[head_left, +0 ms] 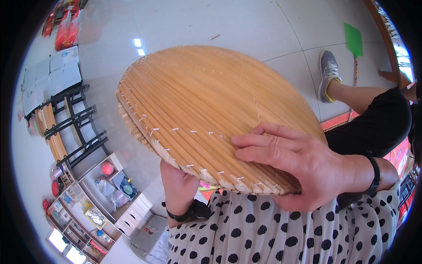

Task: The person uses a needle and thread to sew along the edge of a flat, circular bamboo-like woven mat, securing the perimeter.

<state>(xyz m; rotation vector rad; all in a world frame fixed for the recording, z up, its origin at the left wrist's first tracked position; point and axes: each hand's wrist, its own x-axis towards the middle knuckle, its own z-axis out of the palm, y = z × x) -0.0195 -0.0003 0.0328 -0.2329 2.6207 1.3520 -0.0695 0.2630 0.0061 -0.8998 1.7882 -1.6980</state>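
Observation:
A round, flat tray of yellow-brown plant stalks (pixel 206 92) is tilted in front of me above my lap. Short white stitches run along its stalks and around its rim, and the left edge looks doubled or layered. My right hand (pixel 303 160) grips the near right rim: its fingers lie across the top face and the thumb sits at the near edge. From beneath the near left rim my left hand (pixel 180 178) bears the tray. Its fingers are hidden under the stalks.
Polka-dot cloth (pixel 263 226) covers my lap. To the right are a person's leg with a grey shoe (pixel 329 75) and a green paddle-shaped thing (pixel 353 39). Folded black-framed furniture (pixel 72 123) and a shelf unit (pixel 105 193) stand left on the tiled floor (pixel 246 24).

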